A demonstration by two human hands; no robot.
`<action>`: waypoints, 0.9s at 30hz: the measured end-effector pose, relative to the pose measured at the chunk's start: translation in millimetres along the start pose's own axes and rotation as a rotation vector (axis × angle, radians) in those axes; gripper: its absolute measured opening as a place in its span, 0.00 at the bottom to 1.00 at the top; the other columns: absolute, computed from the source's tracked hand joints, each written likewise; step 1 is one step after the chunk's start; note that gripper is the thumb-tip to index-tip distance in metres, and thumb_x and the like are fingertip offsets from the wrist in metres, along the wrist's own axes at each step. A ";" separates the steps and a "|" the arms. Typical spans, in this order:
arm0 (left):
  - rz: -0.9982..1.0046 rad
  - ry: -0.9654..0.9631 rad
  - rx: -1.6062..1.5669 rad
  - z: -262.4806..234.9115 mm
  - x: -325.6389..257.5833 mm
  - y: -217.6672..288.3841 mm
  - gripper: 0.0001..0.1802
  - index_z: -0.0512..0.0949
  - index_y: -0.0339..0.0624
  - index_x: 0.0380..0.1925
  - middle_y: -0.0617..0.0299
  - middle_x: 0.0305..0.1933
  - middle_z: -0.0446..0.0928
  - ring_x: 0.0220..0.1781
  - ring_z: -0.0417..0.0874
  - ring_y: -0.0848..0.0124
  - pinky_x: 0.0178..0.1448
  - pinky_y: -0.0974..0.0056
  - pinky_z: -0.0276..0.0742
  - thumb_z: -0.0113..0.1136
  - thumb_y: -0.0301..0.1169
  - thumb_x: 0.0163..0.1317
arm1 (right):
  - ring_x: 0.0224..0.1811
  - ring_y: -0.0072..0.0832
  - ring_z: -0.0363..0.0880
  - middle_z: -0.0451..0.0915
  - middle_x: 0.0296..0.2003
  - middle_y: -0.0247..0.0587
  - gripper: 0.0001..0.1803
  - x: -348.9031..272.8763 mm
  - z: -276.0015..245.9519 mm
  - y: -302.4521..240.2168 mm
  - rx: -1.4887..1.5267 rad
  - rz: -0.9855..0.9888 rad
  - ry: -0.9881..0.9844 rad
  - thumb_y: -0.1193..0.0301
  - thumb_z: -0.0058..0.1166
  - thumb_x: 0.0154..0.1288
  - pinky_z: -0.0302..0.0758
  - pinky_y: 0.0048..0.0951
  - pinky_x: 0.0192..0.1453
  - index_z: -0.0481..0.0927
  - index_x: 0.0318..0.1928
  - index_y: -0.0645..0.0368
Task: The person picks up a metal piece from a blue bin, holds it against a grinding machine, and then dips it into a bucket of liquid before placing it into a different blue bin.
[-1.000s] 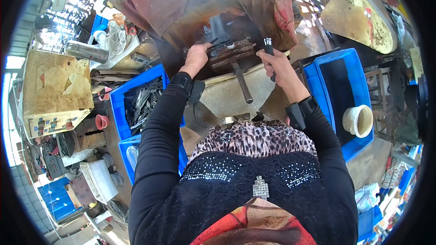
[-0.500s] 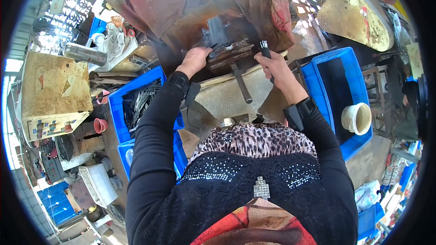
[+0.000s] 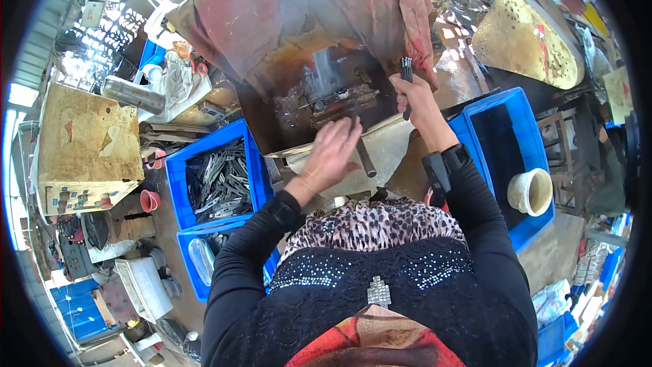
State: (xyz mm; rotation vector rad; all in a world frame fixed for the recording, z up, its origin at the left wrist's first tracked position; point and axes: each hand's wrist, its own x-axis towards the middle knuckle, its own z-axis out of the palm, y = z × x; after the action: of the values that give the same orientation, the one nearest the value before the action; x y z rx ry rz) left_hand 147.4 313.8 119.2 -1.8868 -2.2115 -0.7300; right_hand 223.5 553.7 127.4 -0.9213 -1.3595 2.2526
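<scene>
My right hand (image 3: 418,100) is closed around a bundle of thin dark strips (image 3: 407,68) with pale ends, upright beside the cloth hood. My left hand (image 3: 329,161) is slightly blurred, its fingers stretched out, with nothing visible in it. Its fingertips lie beside the bar handle (image 3: 367,160) of a dark metal fixture (image 3: 346,103); whether they touch I cannot tell. A whitish spray (image 3: 323,71) shows behind the fixture, inside a brown, wet-looking housing.
A reddish cloth (image 3: 326,0) drapes over the housing. On the left, a blue crate (image 3: 173,187) holds many flat dark metal pieces (image 3: 221,180). Another blue crate (image 3: 526,122) at right has a whitish bucket (image 3: 530,192) in it. A stained box (image 3: 88,136) stands far left.
My left hand has come back from the fixture toward me, and its fingers have opened; the dark piece it held is no longer visible there. My right hand still grips the strips.
</scene>
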 end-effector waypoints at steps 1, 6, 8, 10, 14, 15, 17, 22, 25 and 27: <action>0.025 0.022 -0.057 3.6 3.1 3.6 0.37 0.69 0.37 0.63 0.51 0.53 0.77 0.61 0.74 0.52 0.68 0.49 0.67 0.66 0.28 0.48 | 0.17 0.14 0.62 0.67 0.21 0.24 0.07 2.1 1.4 -1.1 -0.002 -0.004 -0.007 0.70 0.60 0.62 0.58 0.20 0.19 0.75 0.37 0.56; 0.241 0.082 -0.135 13.8 3.4 -3.9 0.37 0.73 0.40 0.59 0.53 0.48 0.77 0.53 0.77 0.52 0.62 0.50 0.72 0.69 0.27 0.43 | 0.19 0.13 0.61 0.66 0.23 0.23 0.07 8.6 1.1 3.6 -0.031 -0.008 -0.018 0.69 0.58 0.64 0.58 0.20 0.22 0.76 0.39 0.57; 0.325 0.089 -0.113 17.2 1.2 -9.8 0.35 0.75 0.41 0.56 0.54 0.47 0.78 0.50 0.78 0.53 0.61 0.50 0.73 0.70 0.27 0.42 | 0.19 0.13 0.61 0.66 0.23 0.23 0.07 9.8 1.5 6.4 -0.036 0.005 -0.014 0.69 0.58 0.64 0.58 0.21 0.22 0.76 0.39 0.56; 0.290 0.159 -0.097 10.5 8.0 -8.8 0.29 0.78 0.43 0.51 0.55 0.43 0.77 0.45 0.78 0.53 0.56 0.51 0.75 0.70 0.27 0.43 | 0.19 0.13 0.61 0.66 0.23 0.23 0.07 11.6 -0.3 6.8 -0.047 -0.005 -0.004 0.69 0.58 0.64 0.58 0.20 0.22 0.76 0.39 0.56; 0.081 0.349 -0.114 -8.6 38.9 -20.3 0.22 0.79 0.45 0.45 0.56 0.37 0.75 0.41 0.77 0.55 0.47 0.53 0.75 0.68 0.24 0.46 | 0.17 0.14 0.61 0.66 0.22 0.23 0.07 18.6 -3.3 7.7 -0.069 -0.021 0.022 0.69 0.59 0.64 0.58 0.21 0.20 0.76 0.38 0.56; -0.018 0.427 -0.128 -17.1 53.1 -24.5 0.21 0.79 0.45 0.44 0.56 0.35 0.74 0.39 0.77 0.56 0.45 0.54 0.75 0.67 0.23 0.46 | 0.16 0.14 0.61 0.66 0.21 0.23 0.07 20.3 -4.2 8.3 -0.066 -0.024 0.029 0.69 0.59 0.64 0.58 0.21 0.19 0.76 0.37 0.56; -0.135 0.513 -0.173 -31.4 87.0 -37.7 0.18 0.78 0.43 0.41 0.53 0.32 0.71 0.37 0.76 0.55 0.41 0.53 0.73 0.67 0.22 0.48 | 0.15 0.15 0.62 0.66 0.20 0.23 0.06 21.8 -5.3 10.2 -0.063 -0.028 0.038 0.69 0.59 0.63 0.58 0.22 0.18 0.76 0.36 0.56; -0.296 0.549 -0.220 -41.3 146.3 -114.8 0.21 0.79 0.41 0.43 0.54 0.33 0.73 0.35 0.77 0.58 0.41 0.57 0.75 0.71 0.25 0.46 | 0.14 0.15 0.61 0.66 0.19 0.23 0.07 21.9 0.4 17.1 -0.171 -0.064 0.045 0.68 0.59 0.64 0.57 0.22 0.17 0.76 0.36 0.56; -0.329 0.555 -0.124 -40.8 159.5 -154.1 0.24 0.80 0.40 0.46 0.61 0.32 0.72 0.32 0.76 0.68 0.38 0.64 0.75 0.74 0.26 0.45 | 0.14 0.15 0.61 0.66 0.18 0.23 0.07 22.9 6.0 22.3 -0.246 -0.056 0.066 0.67 0.59 0.64 0.57 0.22 0.17 0.77 0.35 0.55; -0.349 0.546 -0.126 -39.2 166.1 -159.4 0.24 0.81 0.39 0.46 0.61 0.32 0.72 0.32 0.76 0.68 0.38 0.64 0.76 0.74 0.26 0.45 | 0.14 0.15 0.60 0.65 0.17 0.23 0.07 21.2 3.1 24.3 -0.248 -0.064 0.070 0.67 0.59 0.64 0.56 0.23 0.16 0.76 0.35 0.55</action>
State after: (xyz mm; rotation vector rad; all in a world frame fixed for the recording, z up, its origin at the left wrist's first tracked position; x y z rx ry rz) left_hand -46.7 429.0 179.0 -1.1479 -2.1683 -1.2854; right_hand 206.8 552.7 99.7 -1.0099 -1.6376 2.0159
